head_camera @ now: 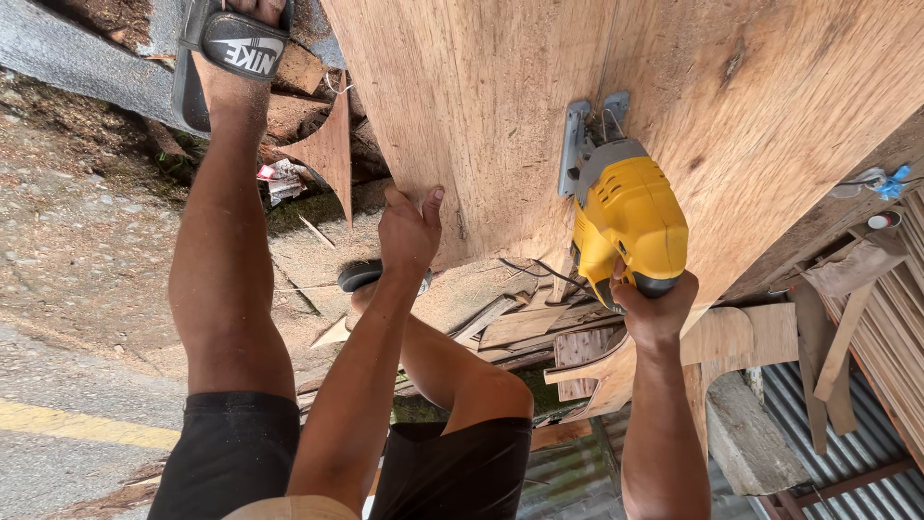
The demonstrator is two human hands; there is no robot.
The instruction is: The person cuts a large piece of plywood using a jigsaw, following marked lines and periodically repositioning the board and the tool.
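The head view looks down, turned about so that the legs run up the frame, at a large plywood sheet [731, 87] filling the top right. On it sits a yellow jigsaw [626, 217], its grey metal shoe [576, 144] flat on the wood. The right hand [654, 308] is wrapped tight around the saw's handle, fingers clamped on it. The left hand [409, 231] presses on the near edge of the sheet, thumb and fingers spread a little and bearing down on the wood rather than closed around anything. A faint line [608, 48] runs across the sheet ahead of the shoe; whether a cut lies behind the blade cannot be told, since the saw body hides it. By the look of it most of that line is yet to be sawn. A sandalled foot [231, 43] stands on the ground beside curved offcuts [332, 144], and more shaped pieces [712, 342] lie below the sheet by corrugated metal [818, 453].
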